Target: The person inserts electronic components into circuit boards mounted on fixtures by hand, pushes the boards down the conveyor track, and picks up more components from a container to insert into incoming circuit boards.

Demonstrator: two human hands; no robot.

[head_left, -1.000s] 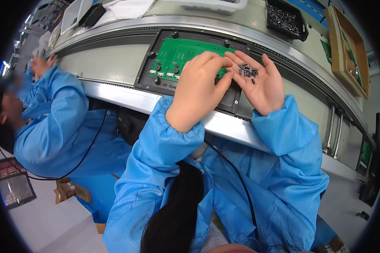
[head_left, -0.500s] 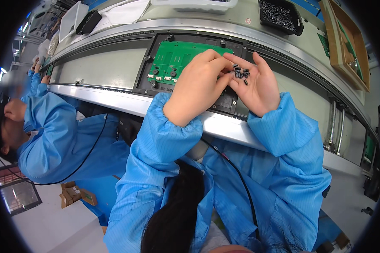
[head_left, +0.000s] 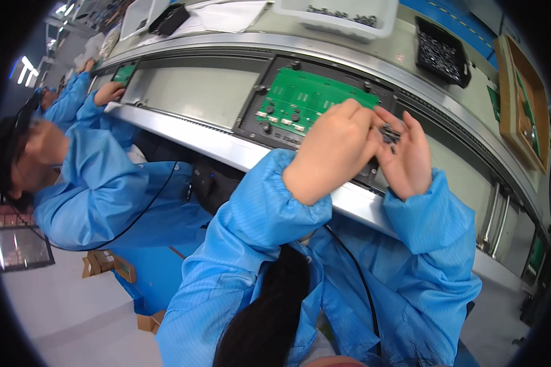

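Note:
My right hand (head_left: 408, 160) is turned palm up and cupped, with a small pile of black cylindrical components (head_left: 390, 134) lying in it. My left hand (head_left: 337, 147) is closed, its thumb and fingertips brought together at the pile's left edge. Whatever is between those fingertips is hidden. Beneath both hands lies a green circuit board (head_left: 288, 92) set in a black carrier frame (head_left: 249, 116). Small white connectors and round black parts sit along the board's near left edge; my left hand covers its near right part.
The carrier rests on a conveyor with metal rails (head_left: 190, 142). Beyond it stand a white bin (head_left: 349, 27) of small parts, a black bin (head_left: 441, 52) of dark components and a cardboard box (head_left: 520, 104) holding green boards. At left, a co-worker in a blue sleeve (head_left: 92, 183) sits close.
The whole view has shifted, so the board and hands appear further right and lower. My left fingertips stay together beside the components in my right palm.

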